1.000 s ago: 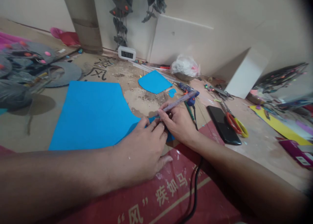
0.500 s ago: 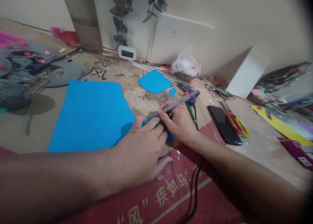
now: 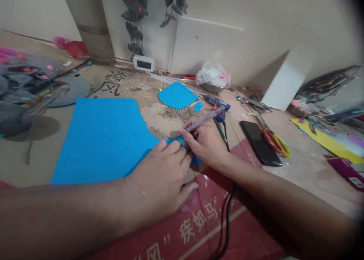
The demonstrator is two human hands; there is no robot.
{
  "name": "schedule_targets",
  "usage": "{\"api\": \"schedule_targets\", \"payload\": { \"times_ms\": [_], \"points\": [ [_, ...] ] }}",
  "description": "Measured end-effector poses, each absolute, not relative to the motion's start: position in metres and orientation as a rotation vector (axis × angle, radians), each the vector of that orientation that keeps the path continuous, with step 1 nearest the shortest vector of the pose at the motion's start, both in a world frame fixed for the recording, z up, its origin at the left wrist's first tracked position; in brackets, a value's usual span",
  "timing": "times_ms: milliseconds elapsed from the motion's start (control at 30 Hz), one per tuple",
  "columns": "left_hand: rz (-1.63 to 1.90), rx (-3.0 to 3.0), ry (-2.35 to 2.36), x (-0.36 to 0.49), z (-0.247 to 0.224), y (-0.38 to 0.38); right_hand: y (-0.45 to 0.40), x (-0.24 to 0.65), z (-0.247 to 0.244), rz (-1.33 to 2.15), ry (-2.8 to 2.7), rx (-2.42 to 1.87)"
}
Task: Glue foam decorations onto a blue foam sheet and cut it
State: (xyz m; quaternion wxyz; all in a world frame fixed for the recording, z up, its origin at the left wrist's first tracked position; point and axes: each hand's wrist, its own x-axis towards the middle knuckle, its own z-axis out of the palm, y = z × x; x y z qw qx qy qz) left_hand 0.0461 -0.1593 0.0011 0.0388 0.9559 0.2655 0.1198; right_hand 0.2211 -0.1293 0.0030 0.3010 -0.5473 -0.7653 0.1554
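Observation:
A large blue sheet (image 3: 105,138) with a curved right edge lies on the worktable. My left hand (image 3: 162,173) rests flat over its right part, fingers pointing away and thumb spread toward the right. Close beside its fingertips, my right hand (image 3: 206,142) grips a slim pale purple pen-like tool (image 3: 206,118), whose lower tip is at the sheet's narrow right end. What lies under the fingers is partly hidden. A separate blue piece (image 3: 178,95) sits on upright pins beyond the hands, with small blue scraps (image 3: 198,107) at its right.
A blue glue gun (image 3: 220,110) lies beyond my right hand, its black cord (image 3: 228,222) running toward me. Right of that are a black phone (image 3: 259,144) and orange-yellow scissors (image 3: 274,140). A white clock (image 3: 143,64) stands at the back; grey crafts (image 3: 19,89) are at left.
The view has shifted slightly. The fingers of my left hand have closed up a little near the tool tip, and more of the blue sheet's right end shows. My right hand keeps its grip.

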Motion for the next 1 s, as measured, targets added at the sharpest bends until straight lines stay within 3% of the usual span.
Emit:
{"api": "schedule_targets", "payload": {
  "times_ms": [1000],
  "points": [
    [0.255,2.932,0.813,0.0477,0.0004,-0.1588,-0.1301,0.2232,0.0023,0.389,-2.076,-1.426]
  ]
}}
